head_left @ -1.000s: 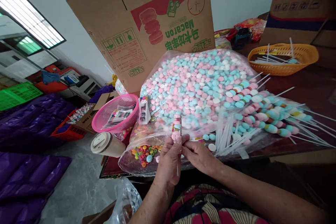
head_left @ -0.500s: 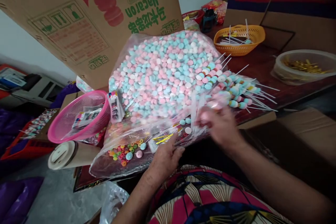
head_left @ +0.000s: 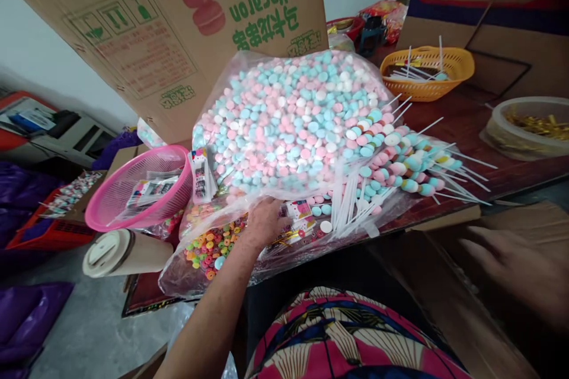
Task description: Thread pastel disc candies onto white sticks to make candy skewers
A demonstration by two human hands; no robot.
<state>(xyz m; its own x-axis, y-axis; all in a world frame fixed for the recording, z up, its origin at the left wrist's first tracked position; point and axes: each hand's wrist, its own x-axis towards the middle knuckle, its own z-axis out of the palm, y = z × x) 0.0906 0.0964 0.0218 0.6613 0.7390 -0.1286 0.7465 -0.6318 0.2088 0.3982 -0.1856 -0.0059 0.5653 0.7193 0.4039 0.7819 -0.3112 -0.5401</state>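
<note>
My left hand [head_left: 267, 222] is down among the candy at the front of a clear plastic bag [head_left: 182, 281]. Its fingertips are hidden, so its grip does not show. Colourful ring candies [head_left: 213, 246] lie beside it, and gold twist ties [head_left: 287, 237] and a printed packet [head_left: 299, 211] lie by its thumb. My right hand [head_left: 515, 263], blurred, hangs open over cardboard at the right, holding nothing visible. Pink, blue and white round candies [head_left: 288, 124] fill the bag. White sticks [head_left: 344, 201] lie at its front, and skewered candies [head_left: 400, 157] are piled on its right side.
A pink basket [head_left: 95, 207] with packets and a lidded cup [head_left: 146, 253] stand left. On the right are a yellow basket [head_left: 464, 65] of sticks and a plastic tub [head_left: 493, 130] of gold ties. A tall cardboard box [head_left: 133, 6] stands behind, an open carton [head_left: 533, 219] lower right.
My left hand has moved forward and left into the candy. My right hand has left the skewered candies and swung right over the cardboard. The view has shifted slightly.
</note>
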